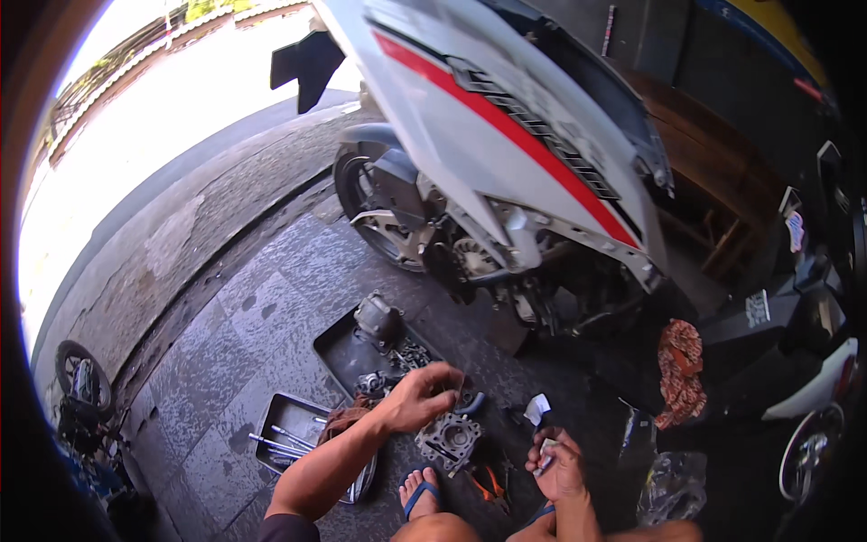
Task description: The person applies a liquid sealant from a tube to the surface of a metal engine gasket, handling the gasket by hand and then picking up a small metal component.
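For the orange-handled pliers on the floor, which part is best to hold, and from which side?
Take the pliers by the orange handles, likely from above and the right: they lie flat with handles spread, and the metal engine part sits close on their left.

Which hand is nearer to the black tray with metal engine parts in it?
Left. The left hand overlaps the near right end of the black tray in this view; the right hand, pinching a small white piece, is farther right.
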